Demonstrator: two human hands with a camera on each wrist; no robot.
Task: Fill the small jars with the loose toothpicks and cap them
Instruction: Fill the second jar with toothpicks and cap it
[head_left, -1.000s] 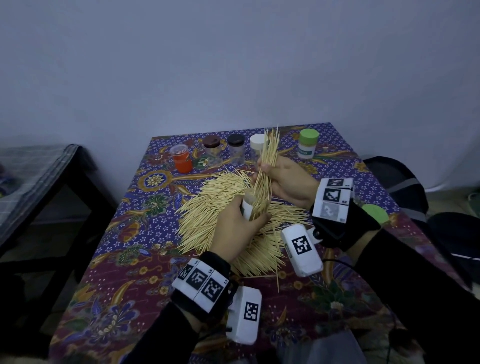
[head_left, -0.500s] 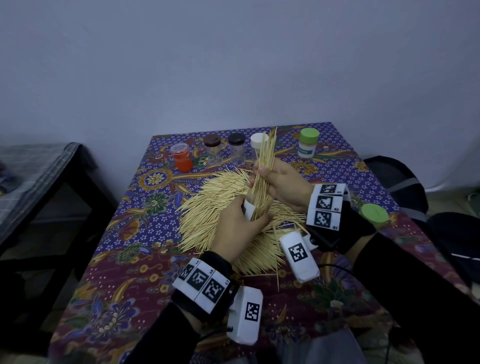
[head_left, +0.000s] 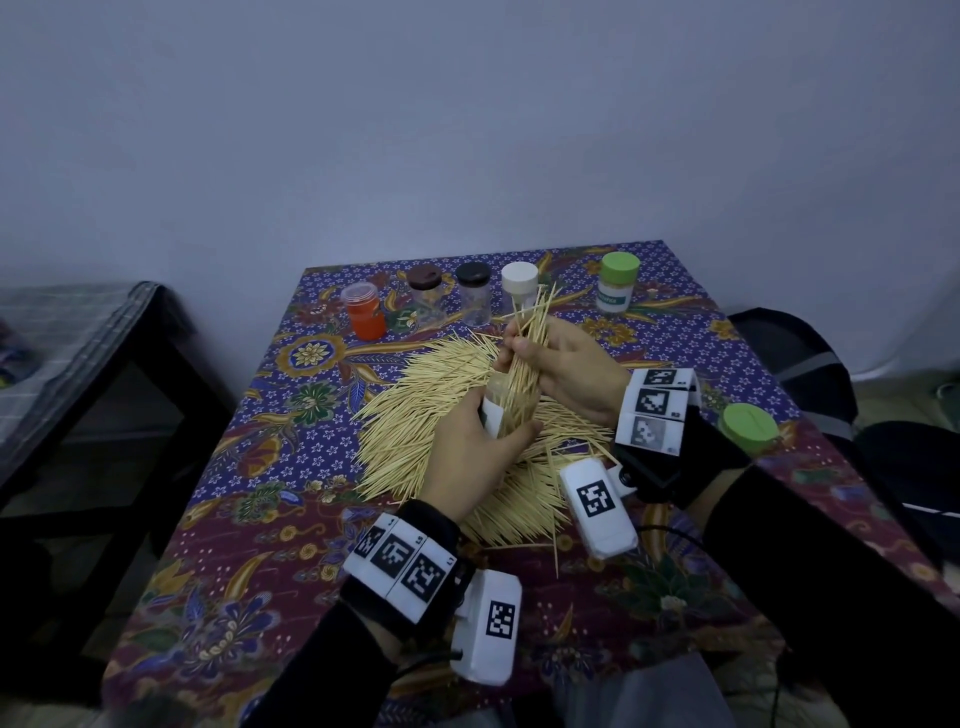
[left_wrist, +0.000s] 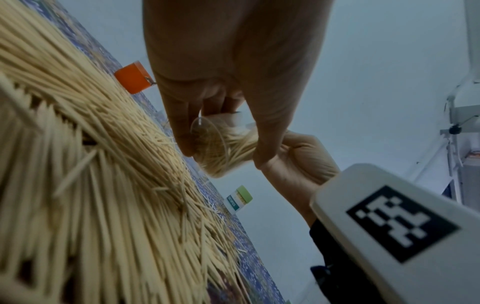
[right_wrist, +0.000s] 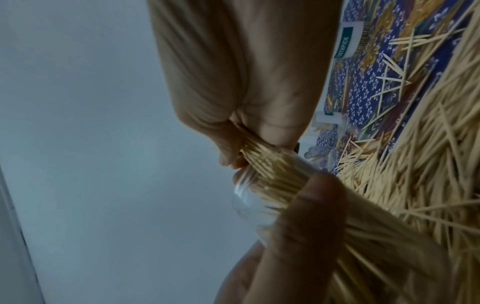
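Centre of head frame: left hand (head_left: 470, 457) curled round clear jar (head_left: 500, 410), held tilted above toothpick pile (head_left: 415, 415). Right hand (head_left: 569, 366) clenched on toothpick bundle (head_left: 527, 358), lower ends inside jar mouth, tips fanning toward upper frame. Jar bottom hidden behind left palm. Loose green cap (head_left: 749, 428) at right table edge. Wrist views blurred; fingers (right_wrist: 275, 131) partly cover bundle.

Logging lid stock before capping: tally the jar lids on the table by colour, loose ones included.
Green lids: 2, one on the labelled jar, one loose near the right edge
White lid: 1
Black lid: 1
Brown lid: 1
Clear lid on the orange jar: 1
Total: 6
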